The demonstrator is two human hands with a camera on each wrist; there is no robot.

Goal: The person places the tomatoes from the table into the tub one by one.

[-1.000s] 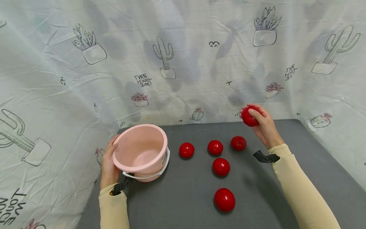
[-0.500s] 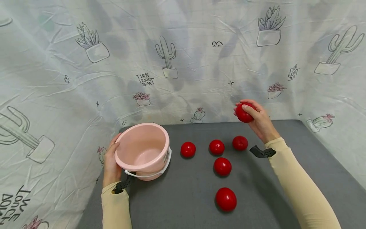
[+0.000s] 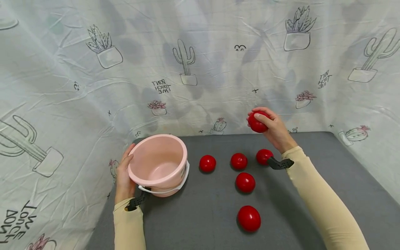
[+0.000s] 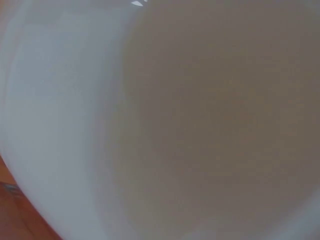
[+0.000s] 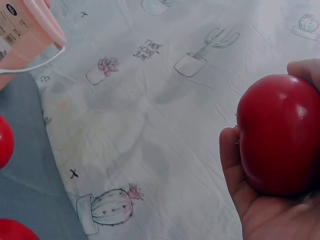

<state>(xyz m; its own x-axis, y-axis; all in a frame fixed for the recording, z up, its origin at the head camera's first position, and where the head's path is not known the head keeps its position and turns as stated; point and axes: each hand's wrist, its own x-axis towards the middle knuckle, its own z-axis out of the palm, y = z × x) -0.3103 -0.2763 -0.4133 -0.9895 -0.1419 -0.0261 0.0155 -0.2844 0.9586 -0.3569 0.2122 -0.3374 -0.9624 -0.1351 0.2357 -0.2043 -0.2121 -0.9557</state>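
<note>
My right hand (image 3: 276,133) holds a red tomato (image 3: 258,122) up above the far part of the table, thumb over its near side. In the right wrist view, fingers curl round the smooth tomato (image 5: 280,135). At the left, my left hand (image 3: 125,177) grips the side of a pink bucket (image 3: 157,158), with the thumb at its rim. The bucket tilts a little, and its white handle hangs down in front. No tomato shows inside it. The left wrist view is filled by a blurred, pale curved bucket surface (image 4: 55,115).
Several more tomatoes lie on the grey table (image 3: 206,208): one tomato (image 3: 207,163) right of the bucket, another tomato (image 3: 249,218) nearest the front edge. A white cactus-print sheet (image 3: 218,69) hangs behind and at both sides.
My right hand has carried the tomato left and slightly up. The left hand stays on the bucket; the whole scene has shifted slightly right in the head view.
</note>
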